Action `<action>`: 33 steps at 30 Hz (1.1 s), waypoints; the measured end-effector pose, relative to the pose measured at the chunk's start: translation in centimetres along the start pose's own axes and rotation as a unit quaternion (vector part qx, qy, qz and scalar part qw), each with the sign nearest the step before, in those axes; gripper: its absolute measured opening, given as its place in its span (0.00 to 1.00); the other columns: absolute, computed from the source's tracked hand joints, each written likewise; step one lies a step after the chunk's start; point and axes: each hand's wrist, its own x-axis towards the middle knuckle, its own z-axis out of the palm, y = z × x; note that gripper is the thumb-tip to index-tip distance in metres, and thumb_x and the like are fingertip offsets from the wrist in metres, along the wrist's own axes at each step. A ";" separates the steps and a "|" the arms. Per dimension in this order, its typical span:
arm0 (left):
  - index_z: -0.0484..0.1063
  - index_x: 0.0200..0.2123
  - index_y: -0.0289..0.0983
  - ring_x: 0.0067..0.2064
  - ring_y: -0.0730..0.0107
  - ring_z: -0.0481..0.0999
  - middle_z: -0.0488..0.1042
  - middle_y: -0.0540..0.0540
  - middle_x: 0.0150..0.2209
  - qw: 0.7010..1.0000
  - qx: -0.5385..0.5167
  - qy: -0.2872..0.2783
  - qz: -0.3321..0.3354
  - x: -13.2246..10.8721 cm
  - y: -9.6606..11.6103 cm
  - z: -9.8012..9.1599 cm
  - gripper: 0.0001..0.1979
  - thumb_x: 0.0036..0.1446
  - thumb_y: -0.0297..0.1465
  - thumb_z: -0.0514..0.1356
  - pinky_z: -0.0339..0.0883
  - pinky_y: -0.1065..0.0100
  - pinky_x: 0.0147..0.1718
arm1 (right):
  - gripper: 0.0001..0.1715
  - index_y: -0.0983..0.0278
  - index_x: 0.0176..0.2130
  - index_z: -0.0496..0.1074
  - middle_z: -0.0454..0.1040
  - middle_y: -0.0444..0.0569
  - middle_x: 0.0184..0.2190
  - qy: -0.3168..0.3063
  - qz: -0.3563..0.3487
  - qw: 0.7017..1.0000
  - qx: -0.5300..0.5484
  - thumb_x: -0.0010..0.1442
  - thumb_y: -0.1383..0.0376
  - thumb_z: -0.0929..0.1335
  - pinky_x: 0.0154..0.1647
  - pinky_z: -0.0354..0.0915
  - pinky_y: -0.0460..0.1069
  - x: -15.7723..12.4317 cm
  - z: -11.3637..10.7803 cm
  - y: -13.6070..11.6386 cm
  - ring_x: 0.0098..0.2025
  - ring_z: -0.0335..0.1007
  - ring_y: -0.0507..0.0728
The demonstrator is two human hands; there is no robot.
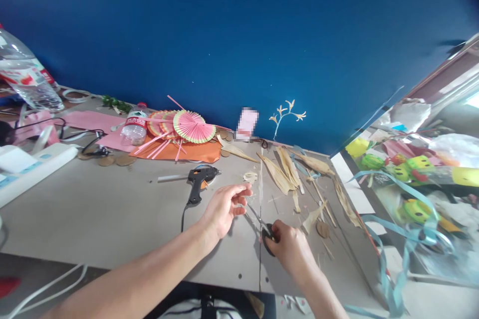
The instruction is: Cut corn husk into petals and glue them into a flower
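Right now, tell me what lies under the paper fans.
An orange sheet shows beneath the paper fans, jutting out on the near side. What their discs cover cannot be seen.

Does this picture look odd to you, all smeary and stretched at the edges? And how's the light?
Head view: the large bottle at the left edge leans and looks stretched, probably lens distortion; the yellow-green item at right is blurred; pale glare at the far-right edge; the left hand and right hand are well lit, with soft shadows on the table.
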 end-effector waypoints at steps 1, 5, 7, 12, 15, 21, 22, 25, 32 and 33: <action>0.74 0.31 0.32 0.23 0.80 0.64 0.72 0.44 0.31 1.000 0.000 0.000 -0.001 0.0 0.0 0.0 0.10 0.44 0.31 0.60 0.60 0.78 0.18 | 0.08 0.62 0.24 0.62 0.68 0.45 0.18 -0.003 -0.004 0.999 -0.034 0.46 0.62 0.67 0.20 0.45 0.45 0.0 0.1 0.0 0.20 0.61 0.53; 0.75 0.33 0.32 0.22 0.83 0.60 0.69 0.47 0.28 1.000 0.005 -0.003 0.000 0.2 -0.4 -0.1 0.12 0.44 0.31 0.61 0.54 0.80 0.16 | 0.10 0.62 0.32 0.63 0.71 0.47 0.21 -0.027 0.010 0.995 -0.097 0.48 0.63 0.67 0.21 0.46 0.45 0.0 0.1 -0.7 0.24 0.67 0.56; 0.75 0.33 0.33 0.20 0.84 0.57 0.65 0.51 0.25 1.000 0.002 -0.014 -0.002 0.2 -0.6 -0.2 0.12 0.43 0.32 0.62 0.50 0.80 0.15 | 0.12 0.62 0.35 0.63 0.72 0.46 0.22 -0.041 0.000 0.995 -0.091 0.48 0.64 0.67 0.22 0.48 0.45 0.0 -0.1 -1.2 0.26 0.68 0.56; 0.75 0.34 0.34 0.20 0.85 0.54 0.60 0.53 0.24 1.000 0.015 -0.018 -0.012 0.1 -1.0 -0.3 0.13 0.41 0.33 0.63 0.47 0.80 0.15 | 0.05 0.62 0.31 0.66 0.72 0.45 0.26 -0.034 -0.066 0.997 0.012 0.50 0.64 0.66 0.25 0.52 0.45 -0.1 -1.0 -2.6 0.26 0.66 0.53; 0.75 0.35 0.35 0.22 0.83 0.58 0.64 0.50 0.27 0.998 0.051 -0.025 -0.010 0.1 -1.6 -0.1 0.15 0.40 0.35 0.63 0.51 0.79 0.16 | 0.10 0.63 0.33 0.68 0.70 0.44 0.23 0.001 -0.056 0.975 0.216 0.54 0.60 0.64 0.23 0.54 0.44 0.5 -1.3 -3.5 0.21 0.61 0.50; 0.74 0.39 0.33 0.24 0.77 0.64 0.69 0.47 0.26 0.989 0.115 -0.095 -0.007 0.0 -2.7 0.3 0.19 0.44 0.38 0.60 0.54 0.76 0.19 | 0.19 0.67 0.27 0.68 0.63 0.40 0.15 -0.042 0.001 0.849 0.527 0.53 0.53 0.64 0.11 0.43 0.42 2.0 -0.7 -4.8 0.11 0.47 0.44; 0.74 0.39 0.33 0.24 0.77 0.65 0.69 0.47 0.25 0.987 0.122 -0.102 -0.002 0.1 -2.8 0.3 0.19 0.45 0.38 0.60 0.54 0.76 0.19 | 0.19 0.67 0.27 0.68 0.63 0.40 0.14 -0.042 0.006 0.835 0.548 0.53 0.53 0.64 0.10 0.42 0.42 2.1 -0.6 -4.9 0.10 0.47 0.44; 0.73 0.40 0.34 0.24 0.76 0.65 0.68 0.49 0.22 0.984 0.131 -0.121 0.001 0.2 -3.0 0.1 0.20 0.46 0.39 0.58 0.53 0.77 0.18 | 0.20 0.67 0.24 0.68 0.63 0.40 0.13 -0.027 0.010 0.819 0.573 0.54 0.53 0.64 0.09 0.41 0.42 2.2 -0.2 -5.0 0.10 0.47 0.43; 0.73 0.42 0.34 0.26 0.75 0.65 0.66 0.48 0.23 0.974 0.193 -0.106 0.059 0.2 -3.0 0.2 0.20 0.48 0.40 0.57 0.55 0.77 0.18 | 0.18 0.68 0.22 0.68 0.65 0.40 0.12 -0.006 0.033 0.780 0.625 0.50 0.55 0.67 0.08 0.42 0.41 2.7 0.3 -4.8 0.09 0.49 0.43; 0.72 0.43 0.35 0.27 0.74 0.65 0.66 0.48 0.26 0.970 0.205 -0.105 0.080 0.2 -3.1 0.2 0.21 0.48 0.40 0.57 0.56 0.76 0.18 | 0.17 0.68 0.23 0.68 0.66 0.40 0.13 -0.009 0.035 0.764 0.644 0.49 0.55 0.68 0.09 0.43 0.41 2.8 0.4 -4.8 0.09 0.50 0.43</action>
